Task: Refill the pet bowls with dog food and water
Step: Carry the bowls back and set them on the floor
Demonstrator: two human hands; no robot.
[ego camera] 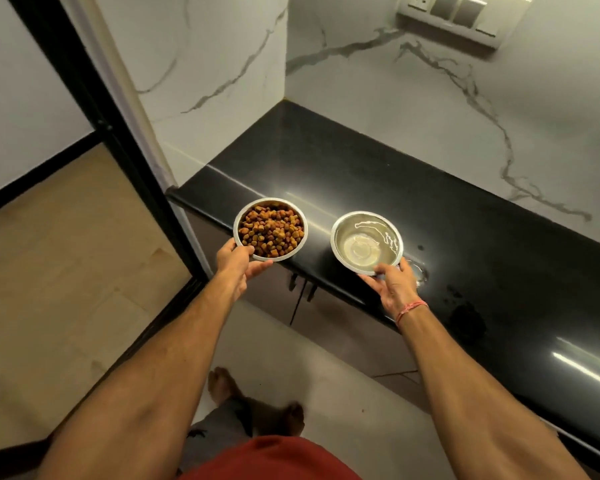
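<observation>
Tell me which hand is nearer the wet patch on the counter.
Right. The right hand holds the water bowl beside the wet patch; the left hand holds the food bowl, farther left.

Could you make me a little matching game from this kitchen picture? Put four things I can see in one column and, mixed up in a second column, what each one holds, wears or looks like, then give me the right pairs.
Things:
1. Left-hand bowl
2. Right-hand bowl
3. Right wrist
4. Countertop

Descriptions:
A. Glossy black, with wet spots
B. Holds clear water
C. Full of brown kibble
D. Wears a red thread band

Right pairs: 1-C, 2-B, 3-D, 4-A.

The left hand holds the kibble bowl by its near rim; the right hand holds the water bowl the same way.
</observation>
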